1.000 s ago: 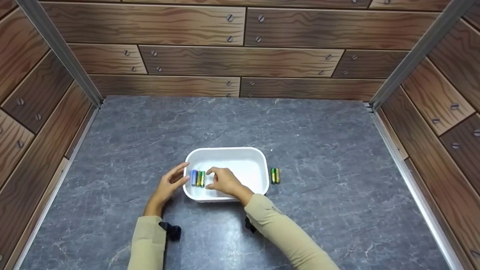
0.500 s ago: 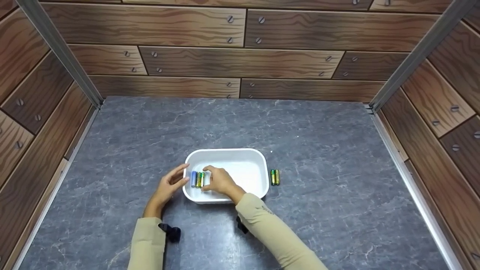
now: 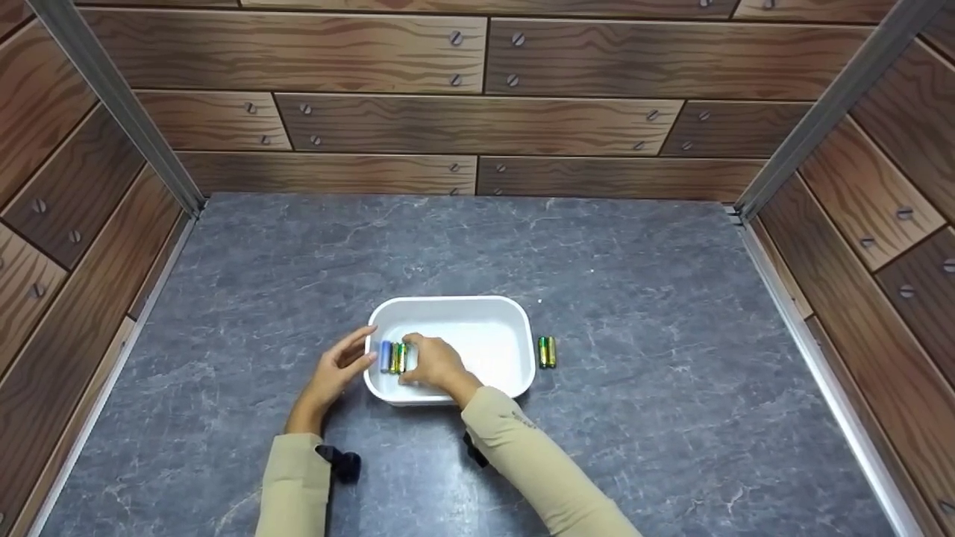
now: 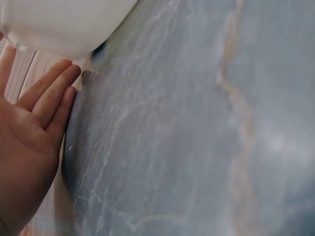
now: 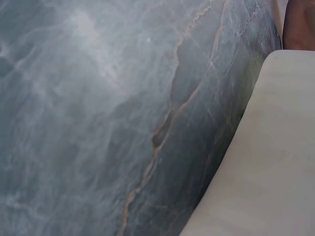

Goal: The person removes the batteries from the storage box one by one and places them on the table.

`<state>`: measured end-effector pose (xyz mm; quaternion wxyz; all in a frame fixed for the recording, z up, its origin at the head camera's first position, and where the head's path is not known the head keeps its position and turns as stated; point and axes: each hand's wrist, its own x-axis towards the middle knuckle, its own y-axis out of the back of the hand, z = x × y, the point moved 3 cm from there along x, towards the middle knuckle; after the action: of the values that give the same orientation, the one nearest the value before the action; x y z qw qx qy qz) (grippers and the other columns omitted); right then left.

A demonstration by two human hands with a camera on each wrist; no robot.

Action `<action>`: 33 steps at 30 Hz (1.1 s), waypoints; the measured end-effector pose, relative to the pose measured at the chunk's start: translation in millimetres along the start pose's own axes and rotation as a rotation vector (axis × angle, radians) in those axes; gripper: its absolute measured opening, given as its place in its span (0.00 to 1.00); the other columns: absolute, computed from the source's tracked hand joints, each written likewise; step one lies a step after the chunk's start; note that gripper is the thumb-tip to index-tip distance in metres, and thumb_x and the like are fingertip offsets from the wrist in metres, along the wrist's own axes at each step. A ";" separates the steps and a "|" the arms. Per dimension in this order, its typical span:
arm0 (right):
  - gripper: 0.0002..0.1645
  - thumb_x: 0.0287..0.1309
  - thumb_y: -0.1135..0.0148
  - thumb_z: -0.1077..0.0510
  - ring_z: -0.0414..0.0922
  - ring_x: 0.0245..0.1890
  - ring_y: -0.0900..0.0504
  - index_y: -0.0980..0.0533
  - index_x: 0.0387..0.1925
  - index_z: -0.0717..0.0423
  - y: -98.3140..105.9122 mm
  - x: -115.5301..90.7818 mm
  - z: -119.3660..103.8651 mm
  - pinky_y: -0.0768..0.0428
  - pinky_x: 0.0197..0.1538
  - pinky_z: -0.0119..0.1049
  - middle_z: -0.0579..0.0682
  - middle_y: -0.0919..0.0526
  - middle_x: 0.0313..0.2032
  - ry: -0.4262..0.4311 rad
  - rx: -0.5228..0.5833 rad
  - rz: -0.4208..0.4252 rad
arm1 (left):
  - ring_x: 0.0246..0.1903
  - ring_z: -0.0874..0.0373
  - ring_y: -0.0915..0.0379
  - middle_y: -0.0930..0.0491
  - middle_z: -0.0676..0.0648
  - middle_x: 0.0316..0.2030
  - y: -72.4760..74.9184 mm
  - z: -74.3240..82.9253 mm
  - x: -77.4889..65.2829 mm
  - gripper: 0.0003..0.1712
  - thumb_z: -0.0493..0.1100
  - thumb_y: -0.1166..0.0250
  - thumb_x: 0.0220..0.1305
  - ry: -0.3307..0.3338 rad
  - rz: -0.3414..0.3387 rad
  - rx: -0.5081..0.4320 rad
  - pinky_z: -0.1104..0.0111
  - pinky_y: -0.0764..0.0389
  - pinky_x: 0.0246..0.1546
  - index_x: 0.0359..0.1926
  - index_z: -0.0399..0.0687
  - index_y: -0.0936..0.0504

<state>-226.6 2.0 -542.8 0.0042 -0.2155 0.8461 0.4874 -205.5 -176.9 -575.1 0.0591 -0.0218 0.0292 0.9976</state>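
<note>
A white rectangular tub (image 3: 477,300) stands on the grey marbled surface. Inside, along its left end, a blue battery (image 3: 386,356) lies beside a green-and-gold battery (image 3: 394,358) and another green-and-gold battery (image 3: 403,358). My right hand (image 3: 436,363) reaches over the front rim, thumb and forefinger curled at the two ends of the rightmost battery, pinching it. At the tub's left side is my left hand (image 3: 334,371), fingers spread and fingertips against the rim. The left wrist view shows its fingers (image 4: 51,96) extended below the tub wall; the right wrist view hides the right fingertips.
Two more green-and-gold batteries (image 3: 548,352) lie side by side just outside the tub's right end. Wood-patterned walls (image 3: 477,123) enclose the back and both sides, with metal posts (image 3: 843,101) at the corners.
My right hand has moved slightly left, its thumb and forefinger coming from beside the rightmost battery to its two ends. My left hand and the batteries look almost unmoved.
</note>
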 end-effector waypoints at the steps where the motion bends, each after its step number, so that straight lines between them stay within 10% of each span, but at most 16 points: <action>1: 0.40 0.43 0.22 0.52 0.54 0.54 0.18 0.27 0.60 0.53 0.0 -0.2 0.0 0.22 0.58 0.45 0.54 0.16 0.54 -0.002 -0.004 0.003 | 0.63 0.37 0.30 0.28 0.30 0.62 -0.2 -0.3 0.2 0.29 0.30 0.39 0.64 -0.002 -0.001 -0.003 0.80 0.26 0.51 0.66 0.36 0.32; 33: 0.33 0.42 0.22 0.52 0.52 0.46 0.16 0.23 0.52 0.54 7.1 -1.8 -1.2 0.20 0.52 0.42 0.55 0.13 0.44 0.056 -0.033 0.033 | 0.63 0.39 0.29 0.26 0.32 0.61 -0.4 0.9 1.0 0.29 0.31 0.39 0.63 0.011 0.008 0.006 0.80 0.26 0.51 0.65 0.38 0.30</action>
<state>-227.3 4.8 -535.9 -0.0308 -0.2152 0.8411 0.4953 -206.5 -176.3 -574.3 0.0549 -0.0272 0.0329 0.9976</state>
